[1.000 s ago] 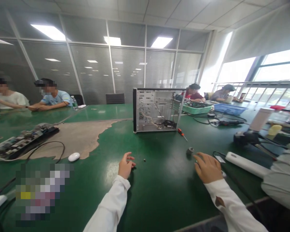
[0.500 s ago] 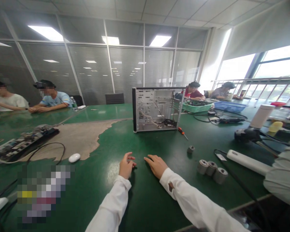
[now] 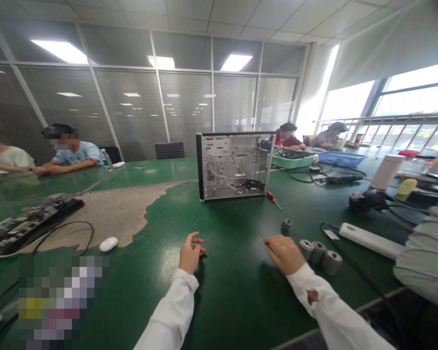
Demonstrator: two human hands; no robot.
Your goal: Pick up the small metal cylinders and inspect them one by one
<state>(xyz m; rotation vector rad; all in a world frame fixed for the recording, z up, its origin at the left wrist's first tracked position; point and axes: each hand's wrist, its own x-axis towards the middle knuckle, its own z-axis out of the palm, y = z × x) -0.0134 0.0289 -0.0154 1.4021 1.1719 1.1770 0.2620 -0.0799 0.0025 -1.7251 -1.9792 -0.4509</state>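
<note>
My left hand [image 3: 191,253] hovers low over the green table with its fingers apart and nothing in it. Farther right, my right hand [image 3: 285,253] is slightly blurred, its fingers loosely bent and apart, with nothing visible in them. Just beside it stand several grey metal cylinders [image 3: 318,253], and a smaller one [image 3: 286,224] sits behind it. Beyond both hands, an open computer case [image 3: 234,167] stands upright, showing its metal bays and loose cables. A screwdriver [image 3: 273,200] with a red and black handle lies by the case's lower right corner.
A white oval object [image 3: 108,244] and a long strip of electronics [image 3: 29,221] lie left. To the right are a white power strip [image 3: 370,240], a black cable, a green basket [image 3: 294,161] and a blue basket [image 3: 341,159]. Several people sit around the table [image 3: 226,301].
My right hand has moved right, away from my left hand and up to the metal cylinders. My left hand stays nearly in place. The view has shifted slightly.
</note>
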